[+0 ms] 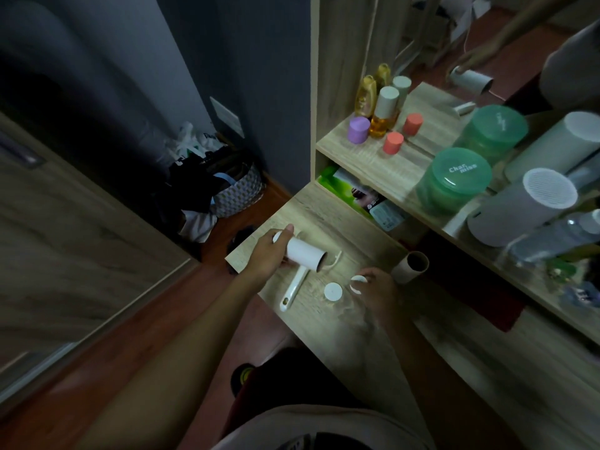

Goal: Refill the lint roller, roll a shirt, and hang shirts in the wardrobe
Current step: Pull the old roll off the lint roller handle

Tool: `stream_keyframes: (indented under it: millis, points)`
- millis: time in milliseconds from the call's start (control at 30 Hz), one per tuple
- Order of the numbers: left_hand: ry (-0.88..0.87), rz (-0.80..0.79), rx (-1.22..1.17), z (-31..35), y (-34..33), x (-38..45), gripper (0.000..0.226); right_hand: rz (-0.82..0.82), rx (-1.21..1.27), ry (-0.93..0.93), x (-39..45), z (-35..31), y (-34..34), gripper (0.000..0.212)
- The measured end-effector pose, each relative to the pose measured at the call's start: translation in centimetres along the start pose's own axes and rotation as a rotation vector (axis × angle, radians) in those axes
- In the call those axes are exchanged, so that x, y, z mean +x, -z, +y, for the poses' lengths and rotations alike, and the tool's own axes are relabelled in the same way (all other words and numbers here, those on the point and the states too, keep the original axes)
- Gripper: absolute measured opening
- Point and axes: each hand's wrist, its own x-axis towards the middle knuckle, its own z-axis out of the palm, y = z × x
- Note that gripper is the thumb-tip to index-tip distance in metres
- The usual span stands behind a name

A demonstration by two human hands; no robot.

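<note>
left hand [268,254] grips white roll [305,254]; right hand [378,292] pinches end cap [358,280].

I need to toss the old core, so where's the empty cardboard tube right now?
In the head view, the cardboard tube lies on the desk, just right of the right hand, beyond the round white cap.

Lying on the wooden desk [324,216]: white lint roller handle [293,289], white round cap [333,291] just beside it, empty brown cardboard core [409,267] near the desk's far edge. Gripping a white refill roll [303,254] over the handle: left hand [271,254]. Pinching a second white cap [358,282] beside the round cap: right hand [378,292]. Standing on the shelf behind the desk: green lidded jar [454,185].
</note>
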Motion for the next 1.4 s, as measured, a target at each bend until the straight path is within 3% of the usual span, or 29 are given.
stream_keyframes:
  millis: [133, 300, 400, 533, 700, 833, 1067, 1200, 1400]
  points:
    - [0.015, 0.029, -0.013, 0.1, 0.8, -0.1, 0.031, 0.030, -0.066, 0.086, -0.5, 0.3, -0.6, 0.001]
    - [0.014, 0.039, -0.020, 0.4, 2.1, -0.5, 0.029, 0.098, -0.179, 0.142, -0.2, 0.4, -1.4, 0.024]
    - [0.006, 0.060, 0.001, 0.4, 3.4, -0.7, 0.036, 0.229, -0.233, 0.147, -0.2, -0.1, -2.0, 0.033]
    - [0.019, 0.127, -0.045, 0.0, 6.3, -0.2, 0.046, 0.424, -0.247, 0.385, -0.7, -2.6, -3.6, 0.025]
    - [0.011, 0.257, -0.124, -0.8, 11.3, 0.8, 0.050, 0.279, -0.073, 0.418, -1.1, -8.7, -7.6, 0.038]
    - [-0.007, 0.313, -0.181, -1.4, 16.1, 2.7, 0.025, 0.255, -0.005, 0.525, -0.8, -13.9, -11.9, 0.047]
    - [0.130, 0.224, -0.266, -2.8, 26.3, 10.6, 0.031, 0.227, -0.144, 0.488, 1.0, -22.2, -22.2, 0.072]
    - [0.217, 0.196, -0.276, -3.9, 31.0, 15.7, 0.020, 0.199, -0.162, 0.421, 1.9, -25.4, -28.8, 0.076]
    - [0.321, 0.078, -0.167, -8.5, 33.6, 22.1, 0.029, 0.185, -0.121, 0.224, 4.9, -24.1, -37.4, 0.072]
